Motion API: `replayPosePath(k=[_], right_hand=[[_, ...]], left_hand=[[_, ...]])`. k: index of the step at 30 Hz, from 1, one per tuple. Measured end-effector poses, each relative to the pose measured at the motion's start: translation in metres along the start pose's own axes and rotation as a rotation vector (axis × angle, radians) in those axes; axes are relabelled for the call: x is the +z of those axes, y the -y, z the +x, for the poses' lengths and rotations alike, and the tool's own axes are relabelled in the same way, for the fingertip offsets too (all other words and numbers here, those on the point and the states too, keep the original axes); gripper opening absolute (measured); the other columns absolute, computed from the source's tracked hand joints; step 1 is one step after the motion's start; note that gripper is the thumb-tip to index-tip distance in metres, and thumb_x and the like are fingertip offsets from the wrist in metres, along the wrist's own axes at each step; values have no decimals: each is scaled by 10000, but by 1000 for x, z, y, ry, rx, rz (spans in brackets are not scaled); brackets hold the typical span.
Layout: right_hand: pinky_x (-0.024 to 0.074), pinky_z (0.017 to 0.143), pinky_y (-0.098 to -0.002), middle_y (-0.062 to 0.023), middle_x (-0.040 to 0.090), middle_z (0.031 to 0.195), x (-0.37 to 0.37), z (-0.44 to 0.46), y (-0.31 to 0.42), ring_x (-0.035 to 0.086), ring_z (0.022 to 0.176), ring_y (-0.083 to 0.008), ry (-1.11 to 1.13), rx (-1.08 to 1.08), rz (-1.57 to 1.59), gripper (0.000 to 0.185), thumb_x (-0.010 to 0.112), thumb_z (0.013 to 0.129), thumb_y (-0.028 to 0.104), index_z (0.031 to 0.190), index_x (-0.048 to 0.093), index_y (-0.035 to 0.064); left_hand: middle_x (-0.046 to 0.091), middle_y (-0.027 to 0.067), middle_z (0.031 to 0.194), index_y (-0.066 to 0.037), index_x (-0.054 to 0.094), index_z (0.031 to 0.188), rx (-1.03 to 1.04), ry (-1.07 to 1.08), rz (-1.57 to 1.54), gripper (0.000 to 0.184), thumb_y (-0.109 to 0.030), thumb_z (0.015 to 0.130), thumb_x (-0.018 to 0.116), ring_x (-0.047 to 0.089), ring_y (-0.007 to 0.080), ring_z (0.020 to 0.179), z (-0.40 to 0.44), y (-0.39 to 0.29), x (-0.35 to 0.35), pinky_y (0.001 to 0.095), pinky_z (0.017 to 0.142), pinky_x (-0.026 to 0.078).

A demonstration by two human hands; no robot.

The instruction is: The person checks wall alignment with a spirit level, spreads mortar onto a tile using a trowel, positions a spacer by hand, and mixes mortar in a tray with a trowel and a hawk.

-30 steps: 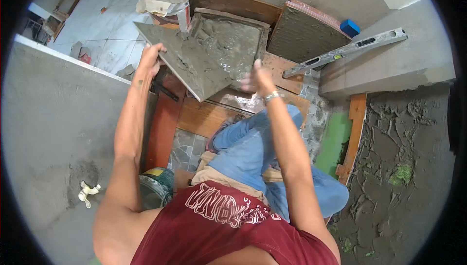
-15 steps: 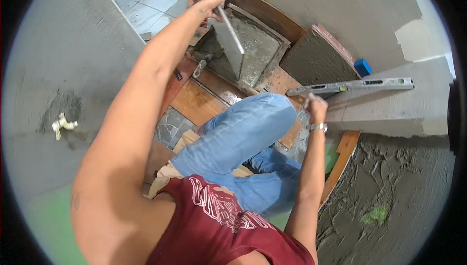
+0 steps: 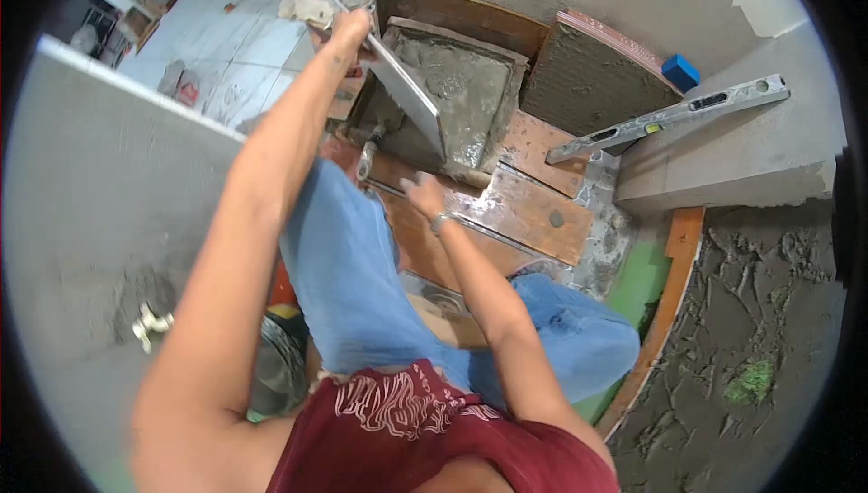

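- Near: right arm reaches forward from the shoulder, low over the wooden boards [image 3: 533, 213]; elbow slightly bent.
- Right hand [image 3: 422, 194] near the tray's close side, slightly blurred; grip loosely spread, nothing seen in it.
- Tool handle [image 3: 367, 156] at the tray's near left corner, untouched.
- Left arm extended farther, raised; left hand [image 3: 351, 30] at the tile's upper edge. Grip pinching that edge; exact finger placement hidden.
- Tile [image 3: 409, 93] steeply tilted, nearly edge-on, above the tray [image 3: 513, 95] of wet mortar [image 3: 463, 77]. Contact at its lower corner: cannot tell.
- Step in hand, judged: one-handed handling and angling of the tile over the mortar.
- Next move, judged, calls for a firm edge hold, the lower corner kept off the rim, the free hand ready to steady.
- Beyond: coated panel [image 3: 588, 72] leaning by the wall; spirit level [image 3: 674, 118] propped beside it.
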State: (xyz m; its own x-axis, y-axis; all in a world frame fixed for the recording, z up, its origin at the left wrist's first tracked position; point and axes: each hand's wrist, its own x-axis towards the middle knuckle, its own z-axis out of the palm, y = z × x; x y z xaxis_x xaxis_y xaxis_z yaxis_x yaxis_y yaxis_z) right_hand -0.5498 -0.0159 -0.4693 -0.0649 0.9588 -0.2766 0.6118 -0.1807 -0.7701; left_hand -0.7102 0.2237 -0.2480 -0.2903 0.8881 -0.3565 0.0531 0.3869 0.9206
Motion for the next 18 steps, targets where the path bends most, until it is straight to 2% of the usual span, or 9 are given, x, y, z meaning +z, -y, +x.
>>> replayPosePath(k=[2,5,8,10,11,13,14,16,18], right_hand=[[421,1002,-439,-309,581,1207,30,29,50,542,1188,-402,106,150,136,671,608,835,480,1169,555,-99],[438,987,-423,-318,560,1231,106,85,62,555,1173,-397,43,242,176,751,624,819,500,1255,489,-97],[472,938,-414,-316,621,1113,114,103,75,604,1095,-401,-40,377,251,658,611,819,462,1114,584,-125],[495,890,-412,-308,649,988,118,129,59,637,1016,-405,100,356,289,559,602,818,409,949,623,-134],[507,867,-411,-305,664,926,118,137,50,654,976,-406,175,341,308,525,598,818,383,866,642,-139],[517,832,-413,-307,656,823,96,125,74,667,913,-413,123,355,312,475,590,808,343,704,618,-120],[523,814,-414,-308,653,771,87,118,82,673,882,-417,100,360,306,470,587,804,323,623,606,-110],[502,872,-441,-313,639,986,88,104,67,649,971,-414,257,428,289,506,569,795,382,866,611,-118],[493,897,-460,-321,632,1081,87,90,57,637,1009,-421,225,372,149,564,574,790,398,1011,594,-121]], left_hand=[[589,187,766,54,550,950,91,-122,16,260,-121,761,516,610,314,563,-23,-6,5,457,443,511],[592,233,890,92,436,1150,189,-212,35,482,-106,723,543,631,325,648,-18,2,4,432,474,509],[577,303,1040,123,340,1258,241,-225,3,633,-95,704,554,640,370,841,-15,12,-1,444,632,521],[550,345,1126,143,311,1280,335,-351,73,672,-93,699,554,617,395,980,-33,5,2,441,769,509],[517,382,1181,168,295,1286,265,-277,-32,691,-99,704,555,566,416,1081,-19,11,1,421,905,447],[507,397,1164,200,274,1273,181,-196,49,685,-118,727,539,555,438,1091,-38,-6,-3,435,931,438],[471,416,1205,199,254,1280,211,-210,62,693,-118,726,525,521,465,1141,5,23,1,445,972,421],[427,434,1257,197,254,1290,209,-231,50,702,-110,714,514,479,491,1187,-5,16,2,448,1016,396],[417,430,1277,192,266,1295,144,-207,78,705,-110,707,510,465,496,1202,-5,14,-1,444,1034,382]])
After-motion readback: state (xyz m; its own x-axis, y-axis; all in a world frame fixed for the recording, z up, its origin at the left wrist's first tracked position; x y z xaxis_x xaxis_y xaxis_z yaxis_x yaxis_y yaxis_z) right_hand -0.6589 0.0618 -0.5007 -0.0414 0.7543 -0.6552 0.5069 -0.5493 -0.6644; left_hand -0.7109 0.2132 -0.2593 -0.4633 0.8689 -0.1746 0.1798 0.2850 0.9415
